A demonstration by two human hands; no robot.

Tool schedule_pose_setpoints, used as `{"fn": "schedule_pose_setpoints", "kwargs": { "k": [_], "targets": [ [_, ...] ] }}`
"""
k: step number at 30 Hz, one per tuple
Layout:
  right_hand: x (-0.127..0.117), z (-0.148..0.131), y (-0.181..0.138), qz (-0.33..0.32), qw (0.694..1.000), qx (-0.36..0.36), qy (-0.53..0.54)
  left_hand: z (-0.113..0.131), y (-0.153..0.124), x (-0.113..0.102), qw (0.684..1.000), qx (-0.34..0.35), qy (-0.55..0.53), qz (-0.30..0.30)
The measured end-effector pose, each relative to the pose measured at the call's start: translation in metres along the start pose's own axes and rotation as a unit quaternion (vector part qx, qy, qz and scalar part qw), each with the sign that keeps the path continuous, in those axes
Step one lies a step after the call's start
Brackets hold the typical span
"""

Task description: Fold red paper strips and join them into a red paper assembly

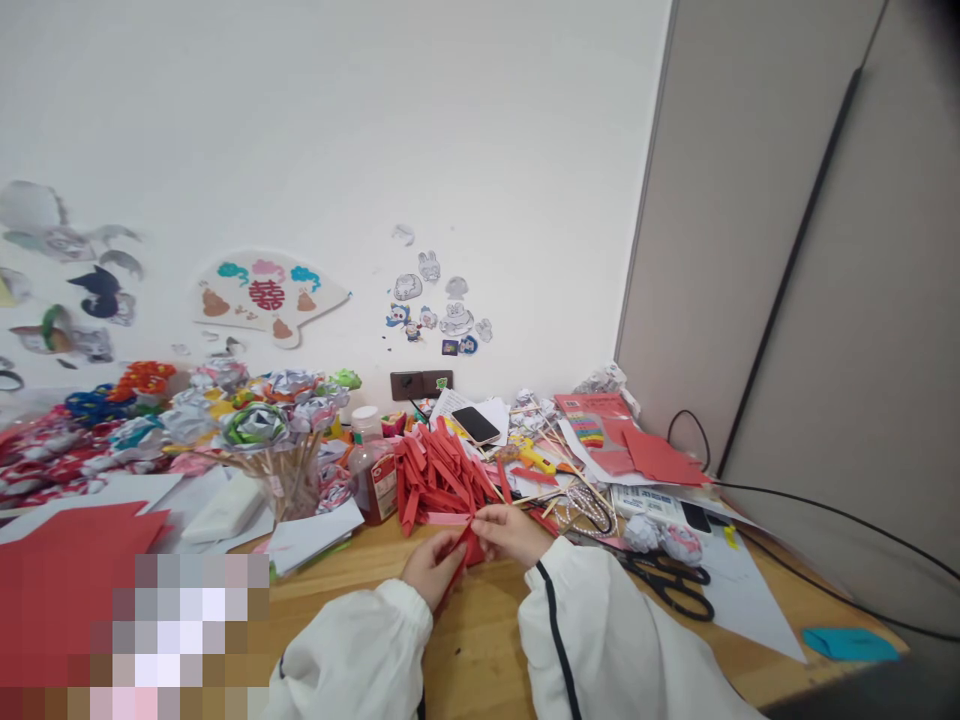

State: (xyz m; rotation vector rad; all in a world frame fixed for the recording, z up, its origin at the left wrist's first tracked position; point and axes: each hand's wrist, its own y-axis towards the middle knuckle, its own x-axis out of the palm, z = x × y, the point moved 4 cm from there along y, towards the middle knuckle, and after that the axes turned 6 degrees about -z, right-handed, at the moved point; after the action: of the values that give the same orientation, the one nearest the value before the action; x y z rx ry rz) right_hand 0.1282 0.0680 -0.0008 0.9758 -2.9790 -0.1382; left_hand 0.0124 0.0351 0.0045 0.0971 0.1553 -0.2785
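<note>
Both the left hand [431,568] & right hand [511,530] pinch a small folded red paper piece [470,548], fingers closed on it; slack grip could let it unfold.

A white wall [337,120] with paper cutouts meets grey partition panels [787,250] behind the wooden desk [480,650].

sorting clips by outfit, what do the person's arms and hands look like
Both arms wear loose white jacket sleeves with gathered cuffs: left sleeve, right sleeve. A thin dark stripe runs along the right sleeve. The left hand and right hand are bare, no gloves.
</note>
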Motion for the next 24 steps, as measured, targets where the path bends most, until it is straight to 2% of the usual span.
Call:
{"fn": "schedule_pose_setpoints", "kwargs": {
  "k": [6,16,24],
  "targets": [
    [-0.007,0.010,0.002,0.039,0.997,0.036,-0.061,-0.003,0.002,-0.002,0.999,-0.001,0.047,-0.024],
    [-0.008,0.009,0.001,0.026,0.994,0.020,-0.104,-0.011,0.003,-0.003,0.996,-0.034,0.078,-0.024],
    [-0.009,-0.001,-0.001,0.022,0.998,0.004,-0.062,0.001,0.003,-0.010,0.988,0.040,0.149,-0.028]
  ]
}}
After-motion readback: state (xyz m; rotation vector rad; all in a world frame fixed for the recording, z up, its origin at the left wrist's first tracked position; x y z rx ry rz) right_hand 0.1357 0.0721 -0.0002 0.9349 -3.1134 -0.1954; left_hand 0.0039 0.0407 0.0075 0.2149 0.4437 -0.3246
